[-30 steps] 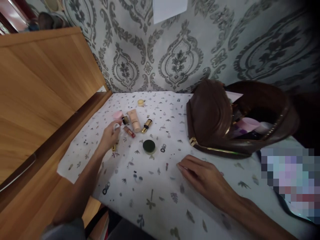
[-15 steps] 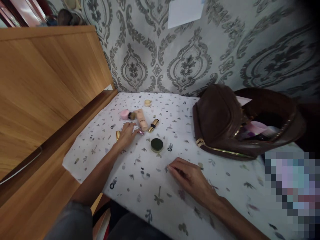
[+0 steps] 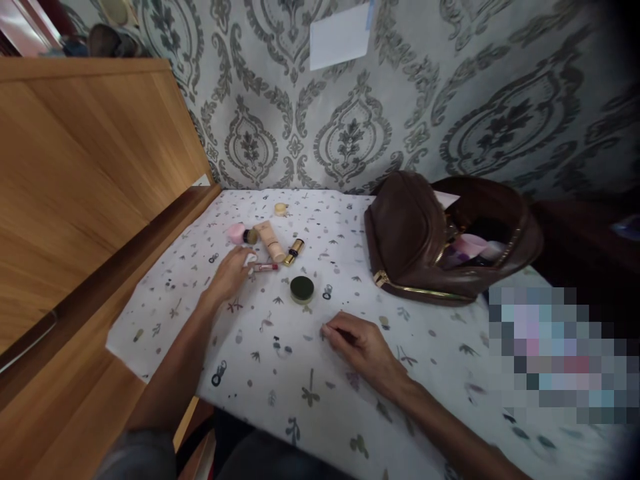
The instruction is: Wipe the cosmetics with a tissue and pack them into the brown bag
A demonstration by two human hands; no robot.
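My left hand (image 3: 231, 273) is low over the cloth, with thumb and forefinger apart. Just beyond its thumb lies a slim pink lip gloss tube (image 3: 266, 267) with a darker end; whether the thumb touches it I cannot tell. Behind are a beige squeeze tube (image 3: 270, 241), a makeup brush (image 3: 249, 236) beside a pink item (image 3: 237, 233), and a gold-and-black lipstick (image 3: 295, 252). A round dark compact (image 3: 302, 289) sits between the hands. My right hand (image 3: 367, 347) rests nearer me, fingers curled and thumb against the forefinger, nothing visible in them.
A brown leather bag (image 3: 410, 233) stands unzipped at the right, with items inside. Near the wall is a small cream-coloured jar (image 3: 281, 209). A wooden panel (image 3: 100, 147) borders the table on the left. A blurred-out patch (image 3: 550, 347) covers something at the right.
My left hand has drawn back slightly to the left, exposing more of the lip gloss tube and covering the small gold tube. The whole view has shifted; my right hand stays resting.
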